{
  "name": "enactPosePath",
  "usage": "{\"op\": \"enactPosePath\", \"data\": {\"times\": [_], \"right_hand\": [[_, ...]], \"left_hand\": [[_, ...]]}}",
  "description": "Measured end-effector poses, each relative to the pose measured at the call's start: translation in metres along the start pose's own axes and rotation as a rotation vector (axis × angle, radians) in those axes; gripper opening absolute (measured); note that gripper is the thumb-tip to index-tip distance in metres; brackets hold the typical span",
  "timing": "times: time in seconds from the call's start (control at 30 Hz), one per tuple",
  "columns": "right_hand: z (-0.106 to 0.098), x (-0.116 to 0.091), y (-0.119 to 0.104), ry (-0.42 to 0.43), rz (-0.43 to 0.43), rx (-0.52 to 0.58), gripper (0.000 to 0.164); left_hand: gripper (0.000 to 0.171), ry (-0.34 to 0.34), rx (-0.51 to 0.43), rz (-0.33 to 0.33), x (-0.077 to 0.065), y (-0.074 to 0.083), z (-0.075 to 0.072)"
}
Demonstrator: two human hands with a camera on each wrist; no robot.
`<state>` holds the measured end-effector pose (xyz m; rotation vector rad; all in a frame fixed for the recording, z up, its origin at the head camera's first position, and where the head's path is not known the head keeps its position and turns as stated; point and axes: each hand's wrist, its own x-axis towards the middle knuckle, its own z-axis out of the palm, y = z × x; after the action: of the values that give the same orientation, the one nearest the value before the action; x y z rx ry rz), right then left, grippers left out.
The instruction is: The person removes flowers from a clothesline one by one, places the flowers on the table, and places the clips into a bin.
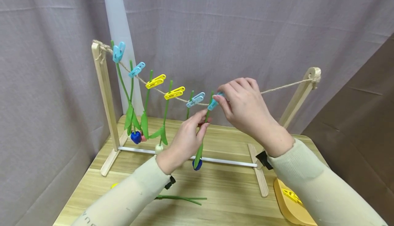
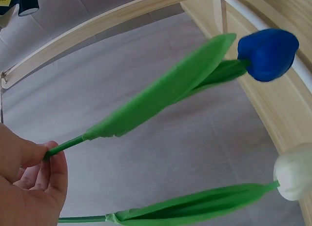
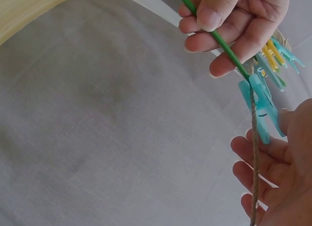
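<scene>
Five clothespins (image 1: 155, 82) line the rope (image 1: 284, 87) at left; my feed shows the left hand (image 1: 188, 136) pinching a blue flower (image 1: 199, 164) by its stem (image 1: 207, 116), steep, bloom down. The right hand (image 1: 246, 108), nearer the stem's top, pinches another clothespin (image 1: 212, 104) there; I can't tell whether it bites.

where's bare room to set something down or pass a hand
Bare tabletop lies in front of the white rod, between the green stems and yellow tray. Bare rope spans from right hand to right wooden post, likely leaving room beneath. Crowded: the rope's left stretch, with clothespins and hanging tulips.
</scene>
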<state>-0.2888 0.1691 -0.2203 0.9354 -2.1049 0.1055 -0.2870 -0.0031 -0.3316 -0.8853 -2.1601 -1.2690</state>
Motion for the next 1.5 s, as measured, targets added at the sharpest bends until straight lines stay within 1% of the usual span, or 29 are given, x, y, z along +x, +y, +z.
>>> {"op": "enactPosePath", "data": {"times": [0.13,0.33,0.73,0.87,0.97,1.1,1.27,1.4,1.5], "right_hand": [[-0.001,0.0,-0.001,0.015,-0.01,0.034,0.02],[-0.001,0.0,-0.004,0.068,-0.045,0.08,0.019],[-0.003,0.002,-0.008,0.111,-0.075,0.113,0.017],[-0.003,0.001,-0.008,0.133,-0.083,0.133,0.016],[-0.003,0.0,-0.008,0.143,-0.086,0.139,0.016],[-0.005,-0.001,-0.006,0.166,-0.081,0.134,0.021],[-0.01,0.001,-0.005,0.235,-0.076,0.142,0.029],[-0.012,0.001,-0.005,0.296,-0.071,0.159,0.031],[-0.012,0.0,-0.005,0.309,-0.07,0.168,0.031]], "left_hand": [[0.035,-0.014,-0.002,-0.007,-0.001,0.001,-0.001],[0.034,-0.021,-0.01,-0.012,-0.002,0.001,-0.001],[0.035,-0.031,-0.027,-0.026,-0.002,0.003,-0.003],[0.034,-0.038,-0.028,-0.045,-0.003,0.004,-0.003],[0.033,-0.042,-0.039,-0.06,-0.005,0.003,-0.003],[0.034,-0.034,-0.052,-0.054,-0.007,0.0,-0.002],[0.035,-0.043,-0.04,-0.061,-0.01,-0.006,-0.003],[0.034,-0.054,-0.039,-0.071,-0.013,-0.01,-0.006],[0.034,-0.059,-0.034,-0.066,-0.016,-0.013,-0.008]]}}
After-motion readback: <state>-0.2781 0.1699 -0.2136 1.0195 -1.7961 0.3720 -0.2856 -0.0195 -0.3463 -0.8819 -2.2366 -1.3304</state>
